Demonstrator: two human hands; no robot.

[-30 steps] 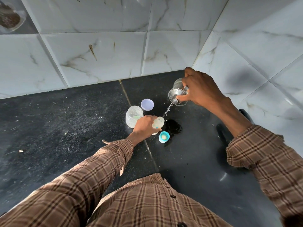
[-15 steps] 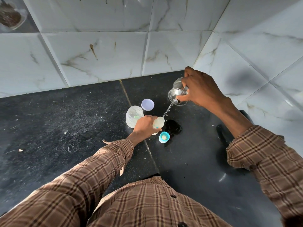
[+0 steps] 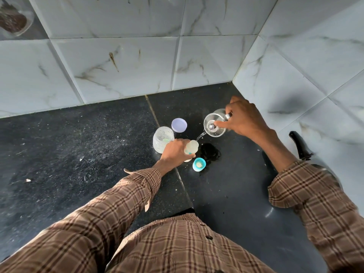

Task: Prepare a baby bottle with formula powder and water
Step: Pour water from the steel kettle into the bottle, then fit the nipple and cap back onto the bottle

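Observation:
My left hand (image 3: 174, 152) grips a small pale baby bottle (image 3: 191, 146) standing on the black counter (image 3: 78, 154). My right hand (image 3: 244, 119) holds a steel kettle (image 3: 214, 125) tilted toward the bottle, one finger on its lid. A thin stream of water (image 3: 201, 136) runs from the spout into the bottle's mouth. A teal bottle cap with its nipple (image 3: 199, 164) lies just in front of the bottle. A clear formula jar (image 3: 162, 139) stands open behind my left hand, its lilac lid (image 3: 179, 125) flat beside it.
A dark wet patch (image 3: 210, 151) spreads right of the bottle. White marble tiled walls (image 3: 128, 56) meet in a corner behind the kettle. A black handle (image 3: 299, 144) sticks up at the right wall. A glass jar of dark grains (image 3: 13, 20) sits top left.
The pouring goes on with both hands in nearly the same pose. The kettle has tipped very slightly further toward the bottle.

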